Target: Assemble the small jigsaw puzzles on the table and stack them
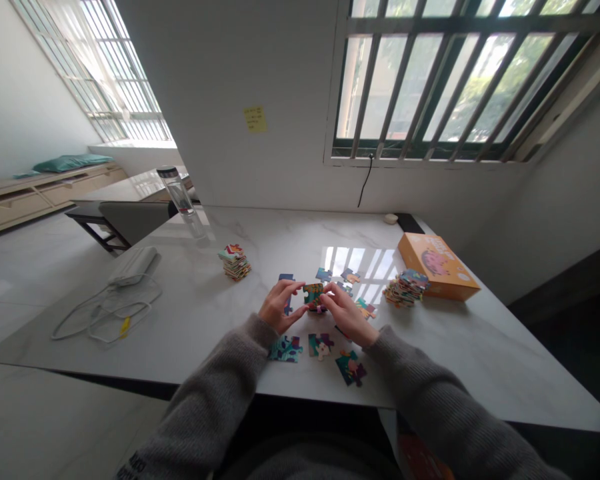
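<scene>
Between my two hands, a little above the table, is a colourful jigsaw puzzle piece point(313, 293). My left hand point(281, 305) grips its left edge between thumb and fingers. On the other side, my right hand point(346, 311) pinches the right edge. Several loose pieces lie around them: a teal piece point(286, 349) below my left hand, a piece with a white figure point(321, 346) in the middle, and a dark piece point(351, 368) near the front edge. Beyond my right hand lie a blue piece point(324, 274) and an orange-blue piece point(351, 275). My left hand partly covers another piece.
Stacks of puzzle pieces stand at left point(235, 262) and right point(406, 288). An orange box point(437, 265) sits behind the right stack. On the left are a white device point(133, 265) with a looped cable point(105, 319) and a glass bottle point(177, 192). A wall bounds the table's back.
</scene>
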`<state>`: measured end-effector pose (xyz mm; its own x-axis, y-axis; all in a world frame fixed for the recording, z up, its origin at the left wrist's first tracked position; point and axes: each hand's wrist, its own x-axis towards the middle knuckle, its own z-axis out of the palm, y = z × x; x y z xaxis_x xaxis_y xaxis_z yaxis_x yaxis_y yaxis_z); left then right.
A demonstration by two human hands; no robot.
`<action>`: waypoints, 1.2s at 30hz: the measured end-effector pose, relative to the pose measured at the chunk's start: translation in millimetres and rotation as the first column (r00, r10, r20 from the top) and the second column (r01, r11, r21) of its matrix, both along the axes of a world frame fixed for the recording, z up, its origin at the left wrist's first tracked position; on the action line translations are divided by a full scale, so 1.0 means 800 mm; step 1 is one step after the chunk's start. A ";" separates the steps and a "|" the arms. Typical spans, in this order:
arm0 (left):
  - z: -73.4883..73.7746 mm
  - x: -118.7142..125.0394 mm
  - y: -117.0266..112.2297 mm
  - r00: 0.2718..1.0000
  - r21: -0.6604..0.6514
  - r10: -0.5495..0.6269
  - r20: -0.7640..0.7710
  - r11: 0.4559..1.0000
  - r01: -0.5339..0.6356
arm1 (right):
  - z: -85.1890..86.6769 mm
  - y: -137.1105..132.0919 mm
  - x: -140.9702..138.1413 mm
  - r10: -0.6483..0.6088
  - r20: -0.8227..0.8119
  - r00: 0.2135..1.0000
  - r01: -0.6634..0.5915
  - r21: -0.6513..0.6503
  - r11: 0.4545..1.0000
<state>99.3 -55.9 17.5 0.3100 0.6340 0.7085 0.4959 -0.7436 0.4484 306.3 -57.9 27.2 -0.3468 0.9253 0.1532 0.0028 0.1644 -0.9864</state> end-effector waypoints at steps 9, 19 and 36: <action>-0.009 0.001 0.001 0.997 0.177 -0.028 -0.078 0.983 0.041 | 0.006 -0.001 -0.001 -0.070 0.313 0.947 0.007 0.198 0.980; 0.001 0.005 -0.004 0.983 0.266 0.051 -0.175 0.964 -0.003 | 0.014 -0.009 0.001 -0.006 0.256 0.967 -0.031 0.137 0.990; -0.005 -0.003 0.000 0.980 0.012 -0.053 -0.192 0.998 0.057 | -0.017 -0.119 0.086 -0.256 0.640 0.724 -0.214 0.562 0.799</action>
<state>97.2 -56.1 13.7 0.4747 0.6002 0.6437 0.5294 -0.7790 0.3359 374.8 -153.0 13.9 -0.5500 0.7447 0.3781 0.6131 0.6674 -0.4228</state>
